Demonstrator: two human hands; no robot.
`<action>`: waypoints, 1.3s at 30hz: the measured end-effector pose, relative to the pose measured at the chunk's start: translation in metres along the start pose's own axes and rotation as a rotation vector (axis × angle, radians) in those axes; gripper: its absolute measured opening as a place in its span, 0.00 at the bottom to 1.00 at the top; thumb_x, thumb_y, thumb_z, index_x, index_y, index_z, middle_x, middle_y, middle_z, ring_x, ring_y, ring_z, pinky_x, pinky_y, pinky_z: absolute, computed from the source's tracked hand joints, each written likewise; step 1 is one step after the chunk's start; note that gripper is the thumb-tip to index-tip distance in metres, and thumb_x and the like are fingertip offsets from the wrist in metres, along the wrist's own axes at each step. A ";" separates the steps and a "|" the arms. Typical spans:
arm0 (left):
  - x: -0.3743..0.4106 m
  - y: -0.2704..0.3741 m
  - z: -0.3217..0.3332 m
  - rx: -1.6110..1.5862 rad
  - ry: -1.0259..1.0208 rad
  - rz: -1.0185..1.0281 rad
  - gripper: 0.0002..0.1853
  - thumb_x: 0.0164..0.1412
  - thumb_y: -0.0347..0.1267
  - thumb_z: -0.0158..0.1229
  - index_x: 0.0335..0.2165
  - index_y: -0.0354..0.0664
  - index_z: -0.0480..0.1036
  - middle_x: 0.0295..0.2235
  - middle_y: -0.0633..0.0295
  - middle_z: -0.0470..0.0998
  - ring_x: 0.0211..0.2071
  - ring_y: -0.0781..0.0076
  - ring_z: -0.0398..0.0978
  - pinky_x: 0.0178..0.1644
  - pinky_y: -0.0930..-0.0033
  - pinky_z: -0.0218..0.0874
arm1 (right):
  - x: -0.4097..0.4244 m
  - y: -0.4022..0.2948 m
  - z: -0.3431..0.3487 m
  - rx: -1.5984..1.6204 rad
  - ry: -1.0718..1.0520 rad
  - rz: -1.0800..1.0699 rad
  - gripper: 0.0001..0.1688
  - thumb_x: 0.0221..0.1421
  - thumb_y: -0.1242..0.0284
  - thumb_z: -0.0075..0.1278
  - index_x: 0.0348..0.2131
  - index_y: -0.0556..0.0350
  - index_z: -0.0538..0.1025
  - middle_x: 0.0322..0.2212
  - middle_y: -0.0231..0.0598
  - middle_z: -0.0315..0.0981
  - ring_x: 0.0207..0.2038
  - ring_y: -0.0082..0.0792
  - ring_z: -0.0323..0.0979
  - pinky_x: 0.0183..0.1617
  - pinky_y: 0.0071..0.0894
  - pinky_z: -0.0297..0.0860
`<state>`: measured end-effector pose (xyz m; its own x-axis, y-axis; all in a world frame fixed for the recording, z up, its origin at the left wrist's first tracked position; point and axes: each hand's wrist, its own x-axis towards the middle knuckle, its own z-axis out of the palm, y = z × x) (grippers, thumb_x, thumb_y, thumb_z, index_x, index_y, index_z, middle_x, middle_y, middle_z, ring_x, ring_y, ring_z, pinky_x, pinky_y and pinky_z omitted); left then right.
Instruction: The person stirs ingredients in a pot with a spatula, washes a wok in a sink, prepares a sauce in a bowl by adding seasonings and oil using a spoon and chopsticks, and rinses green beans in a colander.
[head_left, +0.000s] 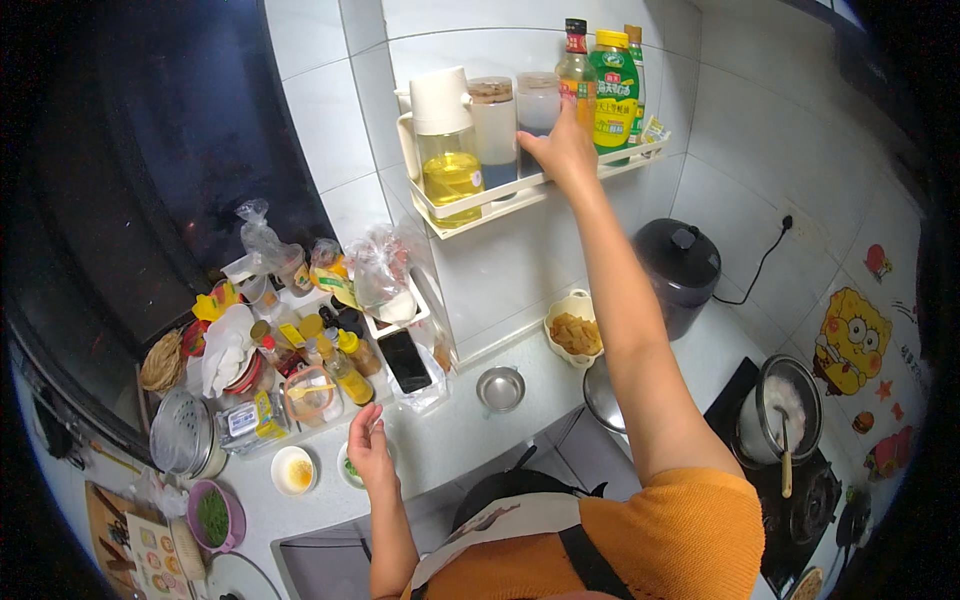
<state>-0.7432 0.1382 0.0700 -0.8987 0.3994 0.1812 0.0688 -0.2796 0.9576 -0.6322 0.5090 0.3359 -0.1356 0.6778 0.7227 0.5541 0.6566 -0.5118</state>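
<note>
My right hand (564, 154) reaches up to the white wall rack (525, 186), its fingers at a glass sauce bottle with a dark cap (576, 71); whether they close on it is hard to tell. Left of it stand two lidded jars (495, 124) and an oil jug (452, 169); a green squeeze bottle with a yellow cap (613, 97) is on the right. Lower down, my left hand (369, 446) hangs over the counter with nothing visible in it, partly covering a small bowl with chopped greens (349, 466). A white bowl with yellow-orange contents (294, 471) sits beside that one.
Bottles, a phone (403, 361) and bags crowd the window side. A steel bowl (501, 388) and a scalloped bowl of brownish pieces (574, 334) stand on the counter. Right are a dark cooker (677, 262) and a pot with a ladle (765, 431) on the stove.
</note>
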 end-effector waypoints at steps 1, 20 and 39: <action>-0.001 -0.001 -0.001 0.005 0.012 -0.004 0.17 0.54 0.18 0.44 0.44 0.33 0.66 0.42 0.55 0.72 0.46 0.71 0.68 0.52 0.73 0.55 | -0.001 -0.001 0.000 0.021 -0.012 0.024 0.48 0.36 0.57 0.60 0.51 0.62 0.57 0.42 0.57 0.67 0.45 0.51 0.67 0.45 0.40 0.65; 0.022 0.021 -0.062 0.067 0.001 0.039 0.13 0.57 0.21 0.45 0.42 0.31 0.68 0.40 0.56 0.72 0.44 0.72 0.68 0.50 0.74 0.55 | -0.123 -0.072 -0.030 1.288 -0.488 -0.089 0.43 0.37 0.61 0.56 0.50 0.61 0.59 0.40 0.41 0.67 0.39 0.31 0.68 0.47 0.30 0.64; 0.095 0.104 -0.250 -0.044 -0.159 0.147 0.25 0.57 0.26 0.49 0.54 0.36 0.56 0.51 0.58 0.62 0.53 0.68 0.60 0.55 0.68 0.52 | -0.392 -0.303 0.125 0.829 -1.240 -0.151 0.42 0.31 0.71 0.63 0.48 0.59 0.64 0.41 0.41 0.68 0.44 0.32 0.66 0.49 0.30 0.61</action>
<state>-0.9296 -0.0710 0.1306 -0.8003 0.4833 0.3549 0.1723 -0.3815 0.9082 -0.8493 0.0855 0.1493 -0.9742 0.1519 0.1666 -0.0813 0.4525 -0.8880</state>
